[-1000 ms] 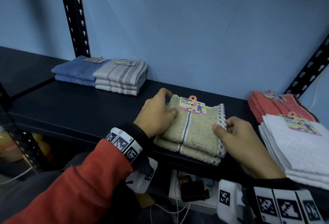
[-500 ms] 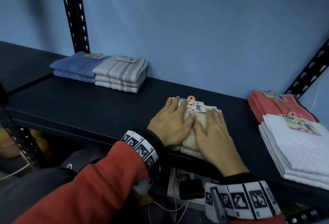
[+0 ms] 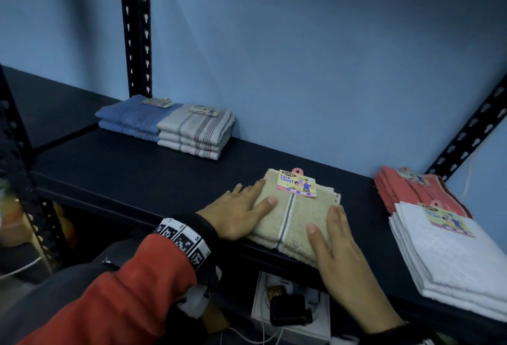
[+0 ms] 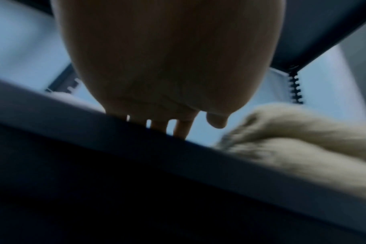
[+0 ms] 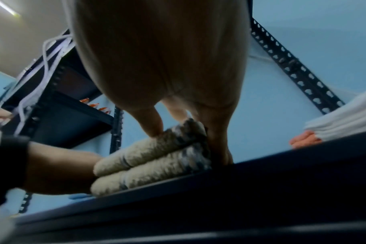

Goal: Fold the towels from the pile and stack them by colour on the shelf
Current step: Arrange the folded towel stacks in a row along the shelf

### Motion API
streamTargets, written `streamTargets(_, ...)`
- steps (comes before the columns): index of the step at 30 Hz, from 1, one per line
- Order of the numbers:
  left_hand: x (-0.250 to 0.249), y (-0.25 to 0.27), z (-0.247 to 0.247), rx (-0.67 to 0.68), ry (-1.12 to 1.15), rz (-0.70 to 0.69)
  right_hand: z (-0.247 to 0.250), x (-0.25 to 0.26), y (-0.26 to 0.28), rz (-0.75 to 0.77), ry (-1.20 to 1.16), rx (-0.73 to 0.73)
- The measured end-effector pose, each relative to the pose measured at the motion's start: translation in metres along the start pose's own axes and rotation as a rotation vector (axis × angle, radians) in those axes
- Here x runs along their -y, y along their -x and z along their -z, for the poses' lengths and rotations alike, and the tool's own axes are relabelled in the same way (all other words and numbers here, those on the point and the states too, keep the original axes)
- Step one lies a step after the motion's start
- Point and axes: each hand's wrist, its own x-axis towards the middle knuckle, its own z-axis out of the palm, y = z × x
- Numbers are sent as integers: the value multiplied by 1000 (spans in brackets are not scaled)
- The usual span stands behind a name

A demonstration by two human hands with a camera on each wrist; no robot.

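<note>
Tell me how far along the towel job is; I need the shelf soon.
Done: blue, grey striped, red and white stacks sit folded on the shelf. In hand: the left hand and right hand lie flat against the two-towel beige stack, squaring it. Left: unclear, since the pile is out of view.

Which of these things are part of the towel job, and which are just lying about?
Part of the job:
beige towels
blue towels
grey towels
red towels
white towels
shelf

Lying about:
white box below
black device
</note>
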Motion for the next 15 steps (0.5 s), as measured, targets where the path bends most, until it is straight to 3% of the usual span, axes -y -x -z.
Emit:
streamTargets(2, 13, -2, 9, -108, -102, 66, 6, 3, 8, 50, 10, 12)
streamTargets(4, 27, -8, 21, -210, -189, 155, 11, 9, 10, 47, 35, 116)
streamTargets(9, 71, -14, 37, -269, -231, 465, 19, 16, -31, 32, 216, 253)
streamTargets(15, 65, -15, 21, -345, -271, 487, 24, 34, -115, -31, 322, 371)
